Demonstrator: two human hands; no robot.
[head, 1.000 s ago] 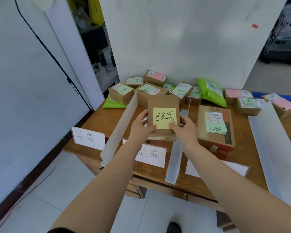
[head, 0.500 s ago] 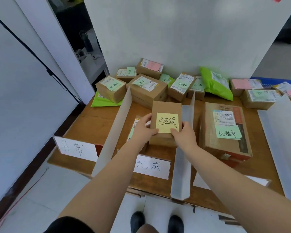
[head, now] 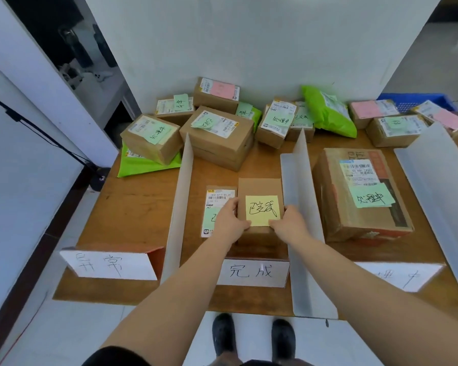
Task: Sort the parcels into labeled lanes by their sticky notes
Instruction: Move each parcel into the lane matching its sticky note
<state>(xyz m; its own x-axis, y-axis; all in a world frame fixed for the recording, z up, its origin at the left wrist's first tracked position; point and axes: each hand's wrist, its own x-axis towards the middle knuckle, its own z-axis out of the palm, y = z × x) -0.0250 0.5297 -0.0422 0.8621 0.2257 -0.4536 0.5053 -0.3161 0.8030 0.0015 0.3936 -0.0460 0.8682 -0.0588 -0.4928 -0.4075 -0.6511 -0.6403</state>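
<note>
L hand + R hand pinch small box at near corners, 6 o'clock side. Box in mid lane, behind 完成 sign. Yellow note matches, prob why.

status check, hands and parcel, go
Left hand and right hand both gripping the yellow-note parcel. Parcel down in the middle lane, above the 完成 sign. Flat labelled parcel alongside, nothing blocking.

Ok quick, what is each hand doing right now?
Left hand: closed on the left edge of the small box with the yellow note.
Right hand: closed on its right edge.
</note>
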